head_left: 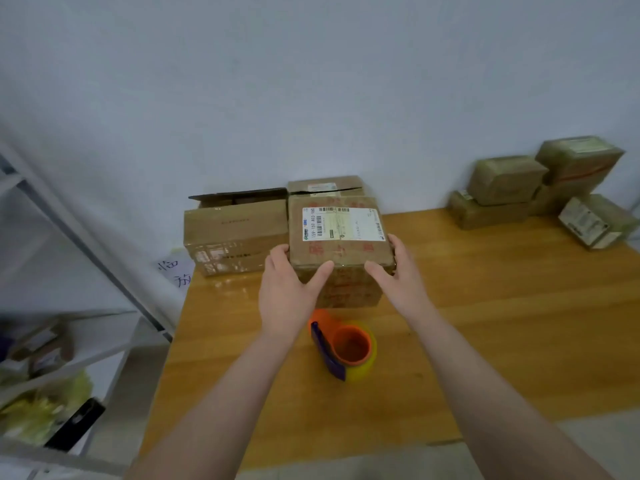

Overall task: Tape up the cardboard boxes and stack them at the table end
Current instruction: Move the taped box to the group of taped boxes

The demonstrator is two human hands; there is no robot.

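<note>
A box (341, 237) sits between the left hand (287, 292) and right hand (401, 271). A tape dispenser (346, 344) lies on the worktop (502, 323) just nearer than them, an open box (235, 233) beside the left hand, stacked boxes (505, 180) well right.

Brown box (341, 237), white label (343, 224), orange dispenser (349, 344)

A labelled cardboard box (341, 244) is gripped by both hands, left (289, 289) and right (398, 271); a tape dispenser (346, 344) lies nearer.

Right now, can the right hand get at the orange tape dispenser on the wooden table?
Probably yes. The orange tape dispenser lies uncovered on the wooden table, just on the near side of the labelled cardboard box. But the right hand grips that box and must let go first.
</note>
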